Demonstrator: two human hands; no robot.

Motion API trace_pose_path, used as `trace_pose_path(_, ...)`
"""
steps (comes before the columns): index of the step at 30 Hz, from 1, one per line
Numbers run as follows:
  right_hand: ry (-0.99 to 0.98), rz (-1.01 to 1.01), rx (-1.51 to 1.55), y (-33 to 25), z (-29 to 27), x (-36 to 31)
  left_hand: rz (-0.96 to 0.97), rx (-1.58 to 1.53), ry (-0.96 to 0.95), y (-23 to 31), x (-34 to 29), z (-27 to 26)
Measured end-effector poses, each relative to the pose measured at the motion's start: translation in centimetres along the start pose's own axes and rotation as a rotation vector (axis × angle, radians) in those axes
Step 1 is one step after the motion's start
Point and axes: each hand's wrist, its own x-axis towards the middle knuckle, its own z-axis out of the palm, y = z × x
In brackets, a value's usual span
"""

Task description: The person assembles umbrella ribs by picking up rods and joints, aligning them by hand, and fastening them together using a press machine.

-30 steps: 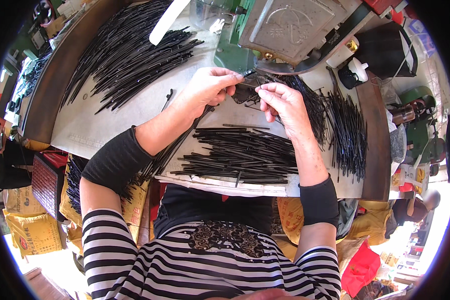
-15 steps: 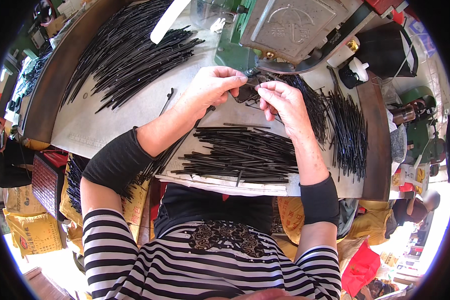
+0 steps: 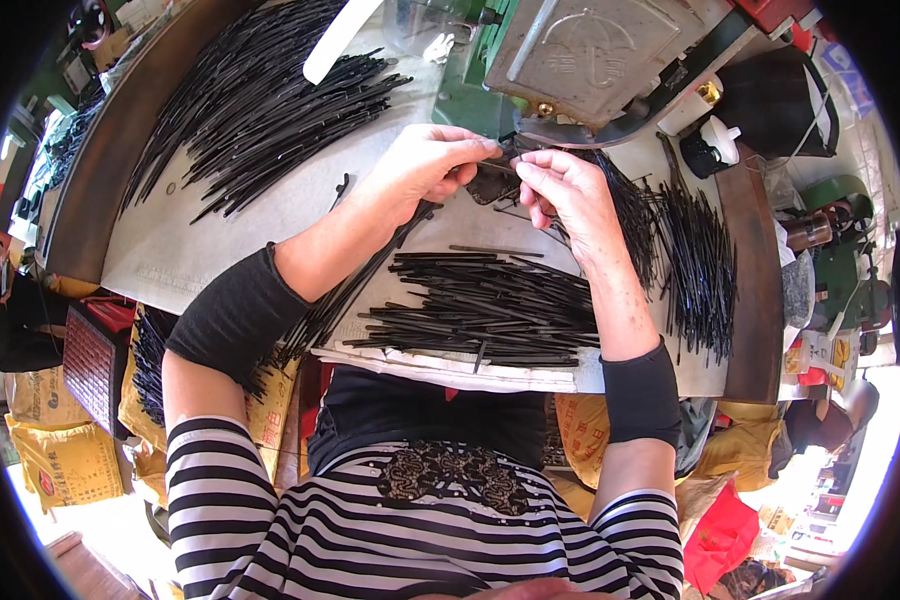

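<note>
My left hand (image 3: 432, 168) is closed, thumb and forefinger pinching a thin black rod, which looks like an umbrella rib, at the front of a green machine (image 3: 467, 108). Close to its right, my right hand (image 3: 568, 196) also pinches the end of a thin black rod. Whether both hold the same one is hard to make out, since the fingers cover most of it. Below the hands lies a pile of black rods (image 3: 490, 310) along the near table edge. More thin black pieces (image 3: 620, 205) lie right of my right hand.
A large heap of black rods (image 3: 270, 110) covers the table's left side; another bundle (image 3: 698, 265) lies at the right. The machine's metal cover (image 3: 595, 50) overhangs the far side. A black bottle with a white top (image 3: 708, 148) stands beside it. A raised brown rim (image 3: 100, 170) borders the table.
Both hands have shifted slightly at the machine front; my left fingertips have moved a little right and up, nearer the machine. The piles lie as before.
</note>
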Motion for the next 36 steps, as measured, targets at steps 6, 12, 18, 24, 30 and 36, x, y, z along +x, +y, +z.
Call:
trace_pose_path(6, -0.004, -0.003, 0.009, 0.0, 0.0, 0.1, 0.004, -0.002, -0.031, 0.0, 0.3, -0.5)
trace_pose_path(12, -0.016, -0.012, 0.018, 0.2, -0.2, 0.2, -0.005, 0.01, -0.021, 0.0, 0.5, -0.4)
trace_pose_path(18, 0.01, -0.007, 0.016, 0.4, 0.0, 0.0, -0.023, -0.016, -0.034, -0.1, 0.5, -0.5)
trace_pose_path(24, -0.002, -0.015, 0.032, 0.5, 0.3, 0.1, -0.026, -0.003, -0.02, -0.3, 0.6, -0.7)
trace_pose_path(30, 0.009, -0.026, 0.068, 0.6, 0.3, 0.1, -0.033, 0.004, -0.048, -0.1, 0.6, -0.8)
trace_pose_path(36, 0.005, 0.016, 0.13, 0.3, 0.2, -0.1, -0.059, 0.002, -0.078, 0.3, 0.6, -0.7)
